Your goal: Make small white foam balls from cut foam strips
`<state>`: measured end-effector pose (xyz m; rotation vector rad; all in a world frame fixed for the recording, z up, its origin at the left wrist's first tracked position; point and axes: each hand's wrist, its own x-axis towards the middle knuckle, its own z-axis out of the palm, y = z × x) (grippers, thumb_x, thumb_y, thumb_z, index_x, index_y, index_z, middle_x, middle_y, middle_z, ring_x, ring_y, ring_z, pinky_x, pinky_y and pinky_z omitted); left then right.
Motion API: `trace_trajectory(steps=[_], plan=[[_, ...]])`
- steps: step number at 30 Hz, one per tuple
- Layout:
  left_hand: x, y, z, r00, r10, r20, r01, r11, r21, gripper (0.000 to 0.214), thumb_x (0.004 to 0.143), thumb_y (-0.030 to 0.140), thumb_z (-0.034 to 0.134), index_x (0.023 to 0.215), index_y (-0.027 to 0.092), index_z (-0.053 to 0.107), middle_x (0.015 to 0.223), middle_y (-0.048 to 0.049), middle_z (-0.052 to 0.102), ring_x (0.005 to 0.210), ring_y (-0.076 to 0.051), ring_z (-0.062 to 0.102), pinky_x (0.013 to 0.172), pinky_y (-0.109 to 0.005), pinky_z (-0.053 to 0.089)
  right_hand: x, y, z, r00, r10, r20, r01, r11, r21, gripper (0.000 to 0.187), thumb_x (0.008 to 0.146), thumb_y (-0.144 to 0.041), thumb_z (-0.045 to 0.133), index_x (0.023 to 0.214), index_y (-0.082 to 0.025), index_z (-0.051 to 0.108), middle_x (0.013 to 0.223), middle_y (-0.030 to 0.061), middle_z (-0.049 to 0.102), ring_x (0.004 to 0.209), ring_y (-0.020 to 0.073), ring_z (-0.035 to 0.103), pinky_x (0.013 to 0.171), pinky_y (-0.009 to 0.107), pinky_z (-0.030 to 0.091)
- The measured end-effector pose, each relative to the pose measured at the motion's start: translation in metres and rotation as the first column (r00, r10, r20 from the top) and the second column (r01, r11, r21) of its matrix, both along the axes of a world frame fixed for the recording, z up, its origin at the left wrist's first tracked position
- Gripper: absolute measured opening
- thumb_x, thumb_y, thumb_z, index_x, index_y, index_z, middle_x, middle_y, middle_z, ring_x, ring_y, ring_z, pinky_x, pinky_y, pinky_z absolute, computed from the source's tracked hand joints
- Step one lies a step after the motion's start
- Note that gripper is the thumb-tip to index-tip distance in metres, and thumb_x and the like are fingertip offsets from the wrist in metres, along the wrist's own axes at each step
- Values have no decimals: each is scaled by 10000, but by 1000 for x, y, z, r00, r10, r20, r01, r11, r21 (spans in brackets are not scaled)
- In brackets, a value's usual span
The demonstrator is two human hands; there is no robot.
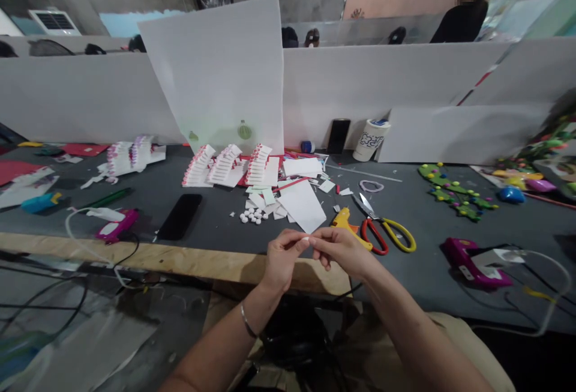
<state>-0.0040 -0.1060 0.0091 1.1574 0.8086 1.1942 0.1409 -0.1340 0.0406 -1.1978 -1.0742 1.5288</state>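
My left hand (283, 258) and my right hand (341, 250) meet above the wooden table edge (180, 258). Their fingertips pinch a small white piece (306, 239), probably paper or foam, mostly hidden by my fingers. Closest to my right hand lies a yellow glue gun (345, 224), with red-and-yellow-handled scissors (371, 219) beside it. Small white balls (251, 217) and a white paper sheet (302, 205) lie further ahead. Beyond them stand stacks of red-edged white paper strips (227, 164).
A black phone (180, 217) and a pink glue gun (116, 225) lie left on the grey table top (202, 227). Another pink glue gun (474, 263) and a green decorated craft piece (456, 194) lie right. White boards (369, 92) stand behind, with people beyond.
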Motion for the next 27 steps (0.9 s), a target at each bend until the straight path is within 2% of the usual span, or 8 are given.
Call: trace_trajectory(steps=[2,4,8,11,13,15,21,27], plan=[[-5,3,3,994,-17,-104,29,993,116,225,704,371,761,804,170,758,799,-45,657,766,-159,595,711,-271,485,1,0,2,999,-3,-37,2,1000,-20,402,663,-522,763,694,-143,630,545,-24,611,399,49,500,385,175,424],[-14,8,9,975,-81,-209,123,973,197,243,739,350,734,905,174,753,826,-52,665,765,-160,605,688,-262,492,2,1,4,999,-6,-44,4,999,-34,406,653,-522,770,678,-145,621,545,-24,613,393,46,498,390,176,427],[-30,14,24,871,-98,-481,297,885,358,323,819,279,661,1135,215,682,840,-35,672,765,-148,612,717,-257,499,2,-1,7,999,29,28,-28,999,-14,403,671,-537,744,663,-157,608,543,-16,627,401,65,522,406,198,448],[-34,17,34,774,-2,-633,407,767,496,204,869,249,602,1030,218,722,849,-46,677,793,-160,616,760,-274,495,1,-4,6,995,45,86,-46,999,16,393,698,-540,717,678,-160,617,549,-10,638,422,77,537,420,206,459],[-34,17,38,760,54,-648,420,720,553,164,875,246,592,941,207,737,874,-57,681,821,-169,619,774,-278,496,1,-4,6,995,39,91,-41,999,24,398,702,-545,711,682,-159,618,550,-9,642,423,75,537,422,203,459],[-32,17,39,778,59,-626,397,727,561,141,867,238,604,899,206,738,875,-52,685,817,-163,625,766,-266,499,1,-3,6,997,43,64,-43,999,10,397,697,-538,722,697,-155,620,556,-9,648,415,70,537,419,196,452],[-30,14,33,893,32,-449,219,841,495,95,821,255,669,830,204,748,834,-48,699,758,-151,637,713,-246,507,4,0,10,990,95,-108,-107,987,-116,415,645,-515,781,651,-152,579,552,-9,653,387,51,528,393,165,408],[-25,8,29,954,19,-300,122,888,444,137,800,311,686,794,187,743,801,-61,697,734,-154,625,685,-254,512,4,1,10,957,162,-242,-207,963,-173,413,641,-491,794,647,-154,555,513,-43,620,342,29,489,346,133,342]])
